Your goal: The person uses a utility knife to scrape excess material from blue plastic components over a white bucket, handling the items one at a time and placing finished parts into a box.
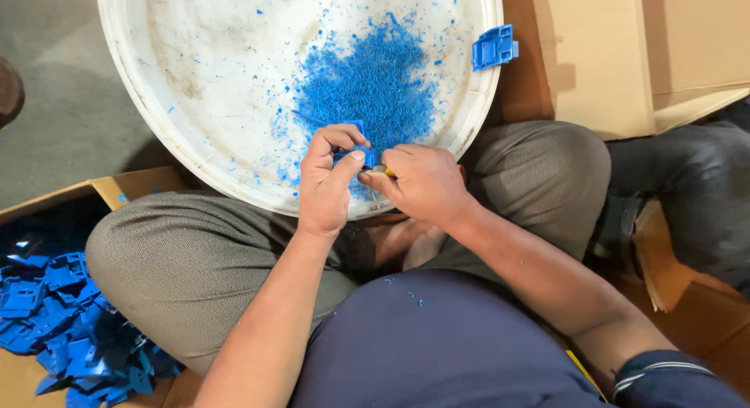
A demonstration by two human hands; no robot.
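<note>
A: Item one, the piece in work?

B: Small blue plastic part (pixel 353 150), pinched by the left hand (pixel 326 185) between thumb and curled fingers, held over the near rim of the white basin (pixel 125 60). Right hand (pixel 418 181) closed around a slim tool with a yellowish tip (pixel 387 172), pressed to the part's edge; what kind of tool it is cannot be told.

A: Handling?

B: Judged light, stiff, moulded; not fragile, though thin edges may flex. Smooth faces could slip, so grip across the flat sides, leaving the trimmed edge free.

A: Contents of basin?

B: Heap of blue shavings (pixel 371 84), loose and fine, scattered toward the rim. One more blue bracket-shaped part (pixel 494 47) sits on the right rim.

A: Stock?

B: Pile of like blue parts (pixel 66 330) in an open cardboard box (pixel 129 185), lower left, beside the person's knee.

A: Packaging, labels?

B: Plain brown cardboard cartons (pixel 609 57) upper right, flaps open; further cardboard (pixel 703 314) lower right. A small blue mark on the left box's flap, too small to tell. No signs visible.
</note>
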